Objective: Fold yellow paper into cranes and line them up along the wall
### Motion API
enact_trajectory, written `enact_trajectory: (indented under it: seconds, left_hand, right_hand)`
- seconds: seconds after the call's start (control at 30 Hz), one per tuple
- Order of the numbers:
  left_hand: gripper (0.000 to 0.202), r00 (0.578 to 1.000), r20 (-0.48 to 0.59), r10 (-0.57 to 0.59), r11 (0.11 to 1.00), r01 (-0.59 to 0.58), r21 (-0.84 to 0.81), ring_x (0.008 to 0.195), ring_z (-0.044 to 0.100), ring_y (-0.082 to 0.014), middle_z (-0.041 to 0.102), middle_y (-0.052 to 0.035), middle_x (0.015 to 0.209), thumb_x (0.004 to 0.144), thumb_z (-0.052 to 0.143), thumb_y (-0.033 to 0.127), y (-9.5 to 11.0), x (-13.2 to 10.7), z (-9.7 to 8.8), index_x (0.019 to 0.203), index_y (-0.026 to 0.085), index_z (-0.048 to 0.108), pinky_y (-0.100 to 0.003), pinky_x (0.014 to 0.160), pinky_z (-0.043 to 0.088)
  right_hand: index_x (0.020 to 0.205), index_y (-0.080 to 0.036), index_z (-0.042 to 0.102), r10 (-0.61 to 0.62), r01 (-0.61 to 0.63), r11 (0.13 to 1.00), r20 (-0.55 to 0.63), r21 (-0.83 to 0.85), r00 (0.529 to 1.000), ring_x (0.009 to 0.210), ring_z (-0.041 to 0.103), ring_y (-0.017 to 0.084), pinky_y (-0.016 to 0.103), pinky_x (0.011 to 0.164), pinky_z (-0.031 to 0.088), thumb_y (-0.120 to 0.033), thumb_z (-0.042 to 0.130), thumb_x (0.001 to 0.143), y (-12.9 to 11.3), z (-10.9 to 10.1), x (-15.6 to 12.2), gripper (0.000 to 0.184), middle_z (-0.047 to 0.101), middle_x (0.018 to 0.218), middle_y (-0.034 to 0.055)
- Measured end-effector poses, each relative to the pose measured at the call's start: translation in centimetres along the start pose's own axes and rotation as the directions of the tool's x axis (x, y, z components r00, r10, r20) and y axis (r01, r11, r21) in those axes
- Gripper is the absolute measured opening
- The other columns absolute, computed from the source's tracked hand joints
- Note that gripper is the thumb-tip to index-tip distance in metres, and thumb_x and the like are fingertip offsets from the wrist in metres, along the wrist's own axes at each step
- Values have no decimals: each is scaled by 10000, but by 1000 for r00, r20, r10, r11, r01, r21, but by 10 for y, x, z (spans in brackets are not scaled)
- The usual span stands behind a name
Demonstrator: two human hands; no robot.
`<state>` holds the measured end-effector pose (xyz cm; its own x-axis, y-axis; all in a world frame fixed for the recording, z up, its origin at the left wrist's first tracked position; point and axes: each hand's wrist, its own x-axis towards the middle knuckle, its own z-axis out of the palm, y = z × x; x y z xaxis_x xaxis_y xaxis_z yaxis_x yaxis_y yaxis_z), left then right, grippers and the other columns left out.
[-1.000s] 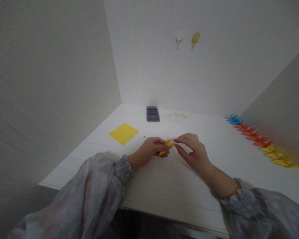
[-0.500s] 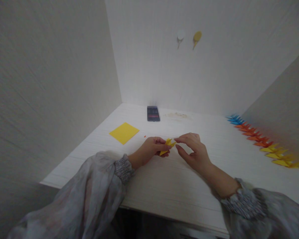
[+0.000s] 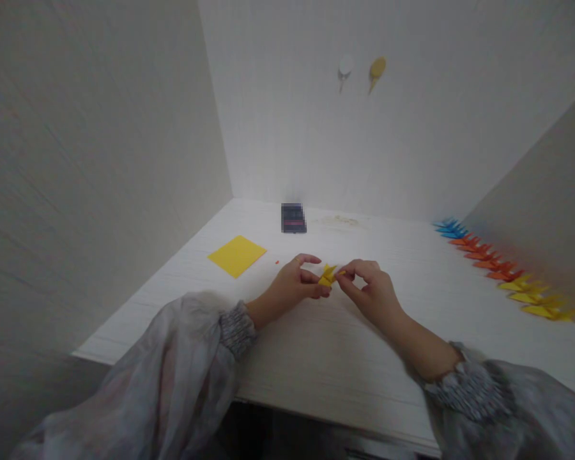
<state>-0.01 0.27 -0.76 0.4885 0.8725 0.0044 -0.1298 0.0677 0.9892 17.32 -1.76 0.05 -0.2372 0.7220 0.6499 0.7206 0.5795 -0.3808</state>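
Note:
A small folded yellow paper crane [image 3: 326,276] is between my hands, above the middle of the table. My left hand [image 3: 294,281] holds its left side, thumb below and other fingers behind, with the index finger lifted away. The thumb and index finger of my right hand [image 3: 371,287] pinch a pointed tip at the crane's right end. My fingers cover part of its folds.
A flat square of yellow paper [image 3: 237,256] lies on the white table [image 3: 335,358] at left, near a tiny orange scrap [image 3: 276,262]. A dark blurred object [image 3: 294,218] lies by the back wall. Blue, orange and yellow cranes [image 3: 493,262] line the right side.
My right hand has closed its thumb and index finger on the crane's tip. My left index finger has lifted off, and the crane has turned a little.

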Motion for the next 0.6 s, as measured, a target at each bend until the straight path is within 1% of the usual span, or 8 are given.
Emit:
enact_trajectory:
  seconds: [0.13,0.2,0.3,0.37,0.5,0.53,0.6]
  left_hand:
    - [551,997,-19,72,994,-70,82,528,562,-99,636,1,601,569,726,187,0,0,-1,1008,159,394,-220,550,406]
    - [537,996,-12,88,991,-86,98,543,569,-106,633,7,600,573,723,188,-1,0,-1,1001,163,399,-225,560,410]
    - [524,995,6,97,992,-97,77,573,578,-109,639,3,632,585,715,180,-2,1,-1,998,170,393,-232,582,415]
    - [532,994,26,103,993,-105,59,601,583,-107,644,-1,666,590,712,181,-2,0,-1,1009,176,384,-237,610,419]
    - [586,998,42,50,997,-53,64,606,581,-108,636,1,676,561,733,213,2,-2,0,1022,180,372,-251,630,423]
    - [558,999,32,33,997,-35,71,599,577,-108,629,1,667,568,727,238,4,-2,0,1008,172,391,-254,627,423]
    - [413,1000,-18,11,996,-10,85,593,565,-104,614,-11,669,627,675,315,8,-3,1,939,146,464,-257,629,424]
  right_hand:
    - [617,-188,545,85,-85,996,9,3,996,575,500,137,288,613,366,-226,530,737,-1,0,1,127,553,554,-8]
    - [625,-190,549,96,-96,995,17,13,995,594,505,142,284,615,372,-224,532,738,-2,0,1,119,559,567,-6]
    - [697,-189,571,60,-62,997,46,56,997,624,524,142,294,645,380,-237,555,737,-3,1,2,65,582,625,1]
    - [739,-188,582,24,-30,996,69,82,997,630,532,140,298,650,381,-250,565,745,-3,1,2,64,594,655,6]
    - [762,-192,588,-39,33,995,57,98,998,633,536,139,311,660,374,-230,554,773,-2,-1,2,53,603,663,9]
    - [762,-193,589,-53,48,994,51,101,997,637,538,140,316,667,372,-223,554,776,-1,-1,1,48,607,666,10]
    - [758,-198,592,-75,70,992,47,109,996,646,542,143,323,675,371,-216,556,779,0,-2,1,45,615,673,10]
